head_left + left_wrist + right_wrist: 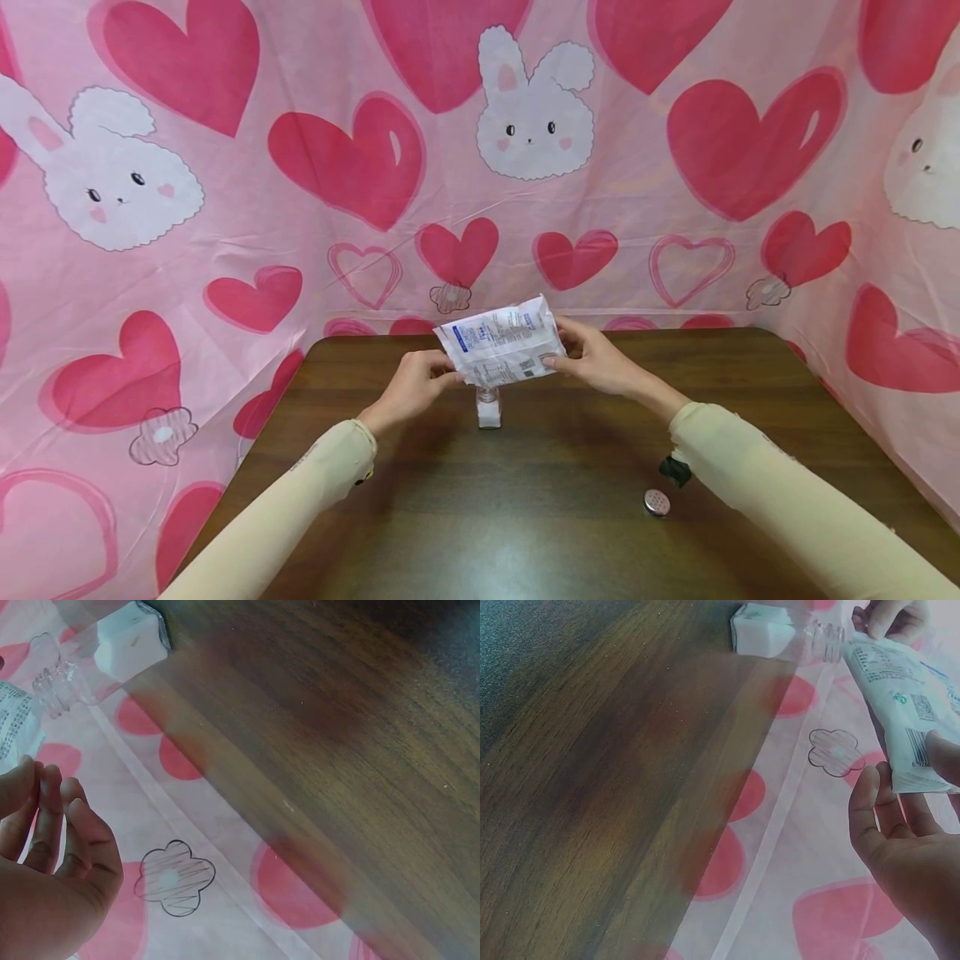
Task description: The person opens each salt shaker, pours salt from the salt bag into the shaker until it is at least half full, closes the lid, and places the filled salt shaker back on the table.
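Bag, tilted over the bottle on the far half of the table: you are pinching its left end with your left hand, gripping its right end with your right hand, apparently pouring, next needing a steady tilt.
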Demonstrator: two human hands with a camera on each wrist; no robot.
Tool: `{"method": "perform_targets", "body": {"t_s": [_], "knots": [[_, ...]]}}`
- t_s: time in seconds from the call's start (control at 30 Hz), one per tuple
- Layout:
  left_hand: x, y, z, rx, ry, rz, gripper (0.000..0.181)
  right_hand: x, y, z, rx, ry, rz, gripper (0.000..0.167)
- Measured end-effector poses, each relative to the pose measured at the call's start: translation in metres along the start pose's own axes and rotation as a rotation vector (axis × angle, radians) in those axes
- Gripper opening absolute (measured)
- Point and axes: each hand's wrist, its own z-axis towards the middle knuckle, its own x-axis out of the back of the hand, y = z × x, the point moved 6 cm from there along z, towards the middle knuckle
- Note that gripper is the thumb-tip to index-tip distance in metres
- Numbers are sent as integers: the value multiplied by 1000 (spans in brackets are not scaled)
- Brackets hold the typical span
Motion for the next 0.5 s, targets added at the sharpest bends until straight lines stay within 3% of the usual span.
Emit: {"method": "perform_targets", "body": {"t_s": [0.5], "knots": [[0,0,1,-4,3,1,5,1,0,0,2,-1,-14,69]]}}
